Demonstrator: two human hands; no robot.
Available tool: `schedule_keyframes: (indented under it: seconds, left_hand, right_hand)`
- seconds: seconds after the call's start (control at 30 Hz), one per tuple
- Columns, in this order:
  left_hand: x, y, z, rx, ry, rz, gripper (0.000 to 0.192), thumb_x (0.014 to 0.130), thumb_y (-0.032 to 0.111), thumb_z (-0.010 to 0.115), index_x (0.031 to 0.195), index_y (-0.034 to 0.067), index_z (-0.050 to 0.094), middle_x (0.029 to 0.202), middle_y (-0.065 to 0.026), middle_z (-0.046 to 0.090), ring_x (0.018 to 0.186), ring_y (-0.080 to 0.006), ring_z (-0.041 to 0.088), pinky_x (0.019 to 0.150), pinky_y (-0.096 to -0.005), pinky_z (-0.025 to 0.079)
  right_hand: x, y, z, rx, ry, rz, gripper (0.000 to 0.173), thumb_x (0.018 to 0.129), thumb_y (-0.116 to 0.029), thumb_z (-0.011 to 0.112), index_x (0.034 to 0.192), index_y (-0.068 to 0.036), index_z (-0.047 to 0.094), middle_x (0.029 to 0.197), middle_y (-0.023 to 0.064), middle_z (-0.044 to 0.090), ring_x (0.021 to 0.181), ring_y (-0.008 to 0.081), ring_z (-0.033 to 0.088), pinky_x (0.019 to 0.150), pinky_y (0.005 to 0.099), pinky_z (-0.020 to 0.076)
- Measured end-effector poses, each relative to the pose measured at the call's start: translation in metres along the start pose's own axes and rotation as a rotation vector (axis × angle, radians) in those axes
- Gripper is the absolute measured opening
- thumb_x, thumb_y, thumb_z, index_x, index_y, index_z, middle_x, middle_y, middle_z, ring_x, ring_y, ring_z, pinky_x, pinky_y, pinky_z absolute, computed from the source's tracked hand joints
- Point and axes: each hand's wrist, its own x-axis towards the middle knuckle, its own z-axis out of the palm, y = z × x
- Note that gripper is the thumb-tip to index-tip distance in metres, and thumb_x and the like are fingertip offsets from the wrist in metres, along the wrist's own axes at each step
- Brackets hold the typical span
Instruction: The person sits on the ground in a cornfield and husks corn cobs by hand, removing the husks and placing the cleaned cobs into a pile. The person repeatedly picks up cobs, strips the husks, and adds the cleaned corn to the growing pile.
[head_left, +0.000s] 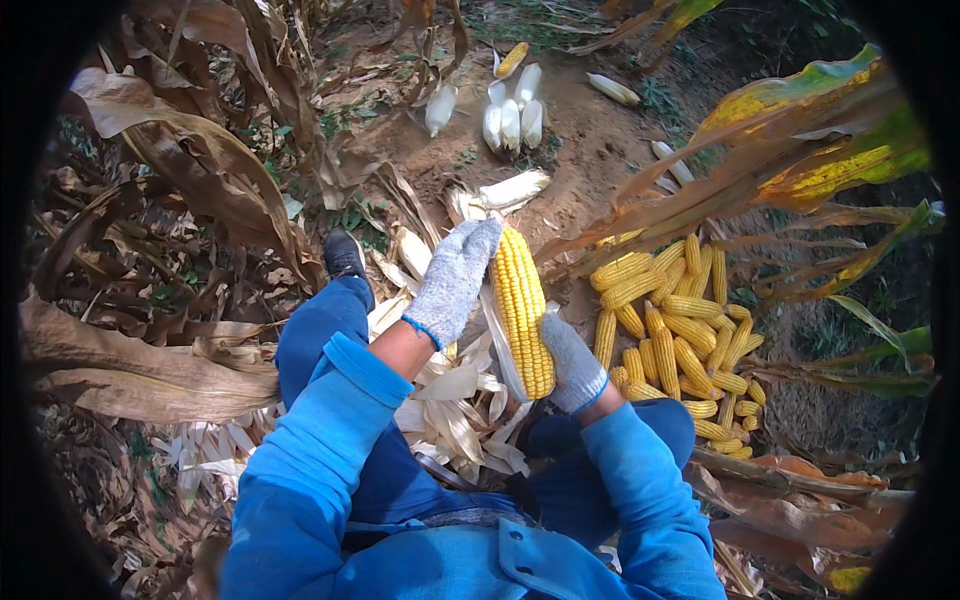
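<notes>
Between my two gloved hands is a yellow corn ear (519, 311), with part of its pale husk (501, 337) still along its left side. My left hand (459, 279), in a grey knit glove with a blue cuff edge, grips the ear's upper end and the husk there. Lower down, my right hand (574, 363), gloved alike, holds the ear's right side near its thick end; some of its fingers are hidden behind the ear. Loose pale husks (454, 420) lie on the ground beneath, between my legs.
At the right lies a pile of husked corn ears (690, 322). Ahead on the soil are several ears in white husks (511, 124) and one partly bared ear (512, 60). Dry corn leaves (202, 157) crowd the left; yellow-green leaves (817, 142) reach in from the right.
</notes>
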Motion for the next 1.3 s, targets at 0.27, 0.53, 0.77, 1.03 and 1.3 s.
schedule_keyframes:
  seconds: [0.27, 0.53, 0.77, 1.03, 1.3]
  left_hand:
    - [0.005, -0.003, -0.001, -0.188, 0.048, -0.008, 0.019, 0.103, 0.020, 0.056, 0.104, 0.001, 0.062, 0.097, -0.0005, 0.062, 0.092, -0.0088, 0.055, 0.084, -0.0255, 0.047]
    - [0.010, -0.012, -0.007, -0.088, 0.067, -0.046, 0.016, 0.100, 0.016, 0.055, 0.104, 0.004, 0.065, 0.091, -0.0004, 0.061, 0.084, -0.0107, 0.055, 0.075, -0.0255, 0.047]
    - [0.010, -0.009, -0.009, -0.281, 0.126, -0.237, 0.017, 0.096, 0.023, 0.060, 0.097, 0.008, 0.066, 0.081, 0.0001, 0.059, 0.065, -0.0104, 0.050, 0.057, -0.0283, 0.044]
    - [0.007, -0.014, -0.012, -0.354, 0.083, -0.194, 0.014, 0.097, 0.021, 0.059, 0.097, 0.008, 0.065, 0.081, -0.0011, 0.059, 0.068, -0.0103, 0.054, 0.055, -0.0270, 0.044]
    - [0.010, -0.015, -0.006, -0.364, -0.024, -0.039, 0.013, 0.095, 0.021, 0.060, 0.090, 0.010, 0.065, 0.082, 0.0013, 0.059, 0.071, -0.0087, 0.054, 0.058, -0.0257, 0.045]
  right_hand:
    - [0.004, 0.007, 0.003, -0.090, 0.023, 0.026, 0.069, 0.094, -0.051, 0.060, 0.139, 0.000, 0.046, 0.120, 0.0188, 0.064, 0.103, 0.0319, 0.068, 0.091, 0.0435, 0.0571]
    - [0.006, 0.010, -0.006, -0.059, 0.042, -0.003, 0.066, 0.098, -0.054, 0.051, 0.139, -0.002, 0.046, 0.118, 0.0180, 0.065, 0.101, 0.0304, 0.069, 0.090, 0.0433, 0.0574]
    - [0.014, 0.005, -0.008, -0.068, 0.083, -0.146, 0.058, 0.103, -0.051, 0.043, 0.141, -0.007, 0.045, 0.123, 0.0169, 0.063, 0.102, 0.0279, 0.068, 0.087, 0.0390, 0.0574]
    - [0.015, 0.009, -0.004, -0.118, 0.118, -0.196, 0.056, 0.103, -0.045, 0.046, 0.142, -0.006, 0.043, 0.124, 0.0160, 0.063, 0.104, 0.0273, 0.067, 0.087, 0.0393, 0.0575]
    - [0.011, 0.000, -0.007, 0.201, 0.084, -0.086, 0.057, 0.101, -0.046, 0.050, 0.136, -0.002, 0.049, 0.117, 0.0174, 0.065, 0.096, 0.0317, 0.069, 0.081, 0.0443, 0.0602]
